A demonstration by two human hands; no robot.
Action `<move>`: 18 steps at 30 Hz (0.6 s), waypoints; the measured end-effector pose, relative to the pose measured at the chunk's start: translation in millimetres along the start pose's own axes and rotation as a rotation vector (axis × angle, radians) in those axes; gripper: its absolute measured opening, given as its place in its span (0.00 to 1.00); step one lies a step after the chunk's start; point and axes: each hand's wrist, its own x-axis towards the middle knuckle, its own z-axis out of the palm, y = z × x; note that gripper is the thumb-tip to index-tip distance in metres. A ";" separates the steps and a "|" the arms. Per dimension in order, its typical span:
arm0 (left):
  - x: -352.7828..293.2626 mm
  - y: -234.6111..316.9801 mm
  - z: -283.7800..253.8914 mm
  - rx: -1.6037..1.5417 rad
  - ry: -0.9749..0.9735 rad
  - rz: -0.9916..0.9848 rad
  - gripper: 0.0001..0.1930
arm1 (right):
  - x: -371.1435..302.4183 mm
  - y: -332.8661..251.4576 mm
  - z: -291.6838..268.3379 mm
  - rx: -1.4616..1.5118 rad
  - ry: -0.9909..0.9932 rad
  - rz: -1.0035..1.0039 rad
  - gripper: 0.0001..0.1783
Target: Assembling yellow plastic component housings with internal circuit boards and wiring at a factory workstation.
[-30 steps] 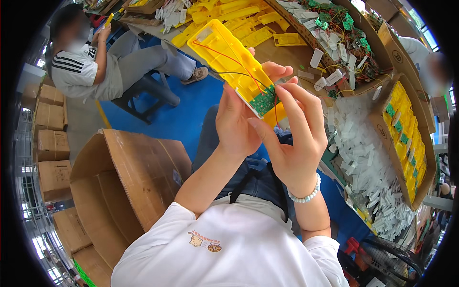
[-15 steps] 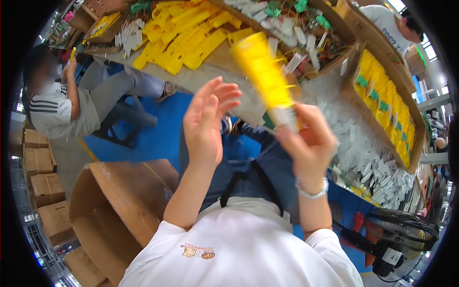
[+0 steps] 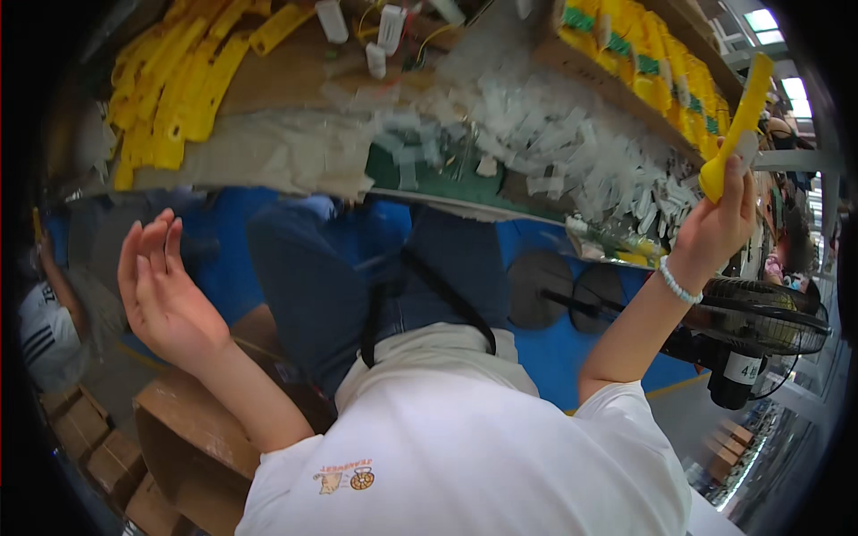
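My right hand [image 3: 722, 214] is raised at the far right, its fingers closed round the lower end of a long yellow plastic part [image 3: 744, 112]. The part stands tilted upward, with a whitish piece beside its lower end. At the left, my left hand [image 3: 170, 299] is held up with its fingers loosely spread and nothing in them. Beyond it on the bench lies a heap of yellow plastic shells [image 3: 192, 85]. Close to my right hand is a cardboard tray [image 3: 617, 100] of yellow parts with green pieces on them.
Small clear and white plastic pieces [image 3: 572, 147] cover much of the bench. Several white modules with wires [image 3: 391, 29] lie at its back. A black fan [image 3: 760, 317] stands below my right forearm. An open carton [image 3: 192, 415] sits at lower left, near a seated person [image 3: 54, 326].
My right hand has carried the yellow part from the middle to the far right. My left hand has moved left, away from it. The view has turned rightward.
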 end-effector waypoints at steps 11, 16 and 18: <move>15.8 10.3 -31.7 0.224 0.109 -0.031 0.15 | 123.2 25.2 -75.6 -1.076 0.114 -0.203 0.27; 22.6 18.6 -39.1 0.226 0.090 -0.047 0.15 | 128.6 54.4 -86.4 -1.474 -0.024 -0.287 0.30; 19.8 26.4 -38.8 0.254 0.103 -0.027 0.16 | 121.4 63.8 -81.0 -1.422 -0.073 -0.282 0.31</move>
